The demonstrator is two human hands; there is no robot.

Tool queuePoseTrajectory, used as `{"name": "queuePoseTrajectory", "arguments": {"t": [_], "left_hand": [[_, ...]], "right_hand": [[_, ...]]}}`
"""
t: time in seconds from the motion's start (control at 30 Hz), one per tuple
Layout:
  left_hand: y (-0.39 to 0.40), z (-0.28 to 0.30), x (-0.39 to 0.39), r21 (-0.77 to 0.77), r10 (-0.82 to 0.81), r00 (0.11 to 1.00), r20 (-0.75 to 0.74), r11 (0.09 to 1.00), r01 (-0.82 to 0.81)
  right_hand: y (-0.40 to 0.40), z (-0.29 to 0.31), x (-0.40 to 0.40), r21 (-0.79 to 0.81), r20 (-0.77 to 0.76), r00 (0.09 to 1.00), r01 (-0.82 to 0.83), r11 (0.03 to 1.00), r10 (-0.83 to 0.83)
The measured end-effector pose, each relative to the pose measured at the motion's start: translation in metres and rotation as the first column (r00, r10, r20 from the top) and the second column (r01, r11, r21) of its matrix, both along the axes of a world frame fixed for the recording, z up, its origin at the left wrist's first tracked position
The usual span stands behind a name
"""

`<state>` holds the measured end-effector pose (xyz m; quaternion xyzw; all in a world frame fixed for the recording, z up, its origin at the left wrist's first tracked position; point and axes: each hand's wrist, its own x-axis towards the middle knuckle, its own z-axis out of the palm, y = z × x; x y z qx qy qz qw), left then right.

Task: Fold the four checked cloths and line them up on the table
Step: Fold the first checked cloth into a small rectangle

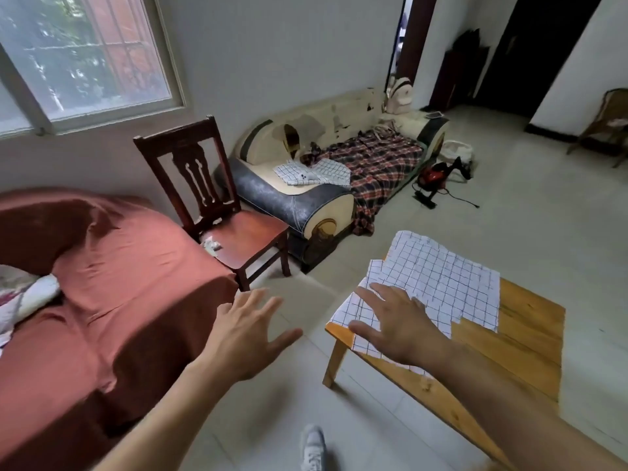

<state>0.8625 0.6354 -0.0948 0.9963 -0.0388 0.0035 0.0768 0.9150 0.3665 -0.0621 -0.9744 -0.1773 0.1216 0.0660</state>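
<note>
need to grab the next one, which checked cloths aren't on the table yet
The crumpled white checked cloths lying on the cream sofa seat; the other white checked cloths lie flat on the wooden table.

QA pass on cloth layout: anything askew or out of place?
Yes. The checked cloths on the table overhang its near-left corner, layers ragged and misaligned. More checked cloth lies crumpled on the sofa, away from the table.

A checked cloth [438, 283] lies spread over the far left corner of the table [523, 338], its edge hanging past the table's left edge. The right hand [397, 326] is over the cloth's near left part; the left hand [246, 329] is left of the table, over the floor. More checked cloths [312, 173] lie on the sofa [306, 202] beyond, right of a chair [221, 212], which stands behind the bed [102, 283]
</note>
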Motion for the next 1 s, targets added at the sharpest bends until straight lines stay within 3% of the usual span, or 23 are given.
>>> {"name": "queuePoseTrajectory", "arguments": {"t": [0.27,0.57,0.73,1.0], "left_hand": [[0.01,-0.001,0.181,0.078,-0.123,0.992,-0.011,0.989,0.123],[-0.025,0.012,0.363,0.035,-0.282,0.959,-0.042,0.958,0.283],[-0.045,-0.006,0.441,-0.001,-0.41,0.906,-0.106,0.911,0.412],[-0.046,-0.023,0.581,-0.062,-0.646,0.761,-0.064,0.763,0.643]], "right_hand": [[0.006,-0.026,0.154,0.131,-0.023,0.993,0.117,0.984,-0.115],[-0.026,-0.014,0.277,0.116,-0.044,0.952,0.306,0.945,-0.303],[-0.041,-0.028,0.32,0.075,-0.091,0.904,0.424,0.902,-0.417],[-0.007,-0.033,0.396,0.089,-0.062,0.772,0.635,0.767,-0.632]]}}
